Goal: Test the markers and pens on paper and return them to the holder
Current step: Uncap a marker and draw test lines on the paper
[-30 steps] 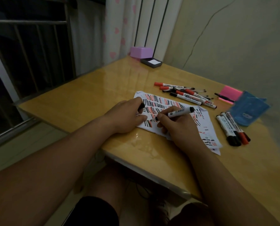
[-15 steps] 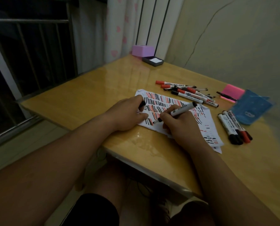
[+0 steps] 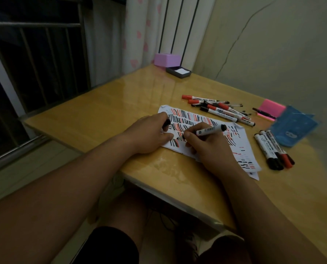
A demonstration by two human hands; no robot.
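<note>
Right hand [image 3: 210,149]: fingers curled round marker [image 3: 208,131], grasping it. Left hand [image 3: 149,136]: fingers pinch black cap [image 3: 167,122], palm down on paper [image 3: 235,143]. Marker tip touches paper, points near-left; long axis slants up toward far-right. Far table corner: dark tray [image 3: 171,70] holds white slips; purple box [image 3: 167,59] touching behind, contents unseen.

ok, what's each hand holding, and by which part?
Right hand grips the marker low on its barrel, near the tip. Left hand, resting on the paper, pinches what looks like the black cap at its fingertips.
</note>
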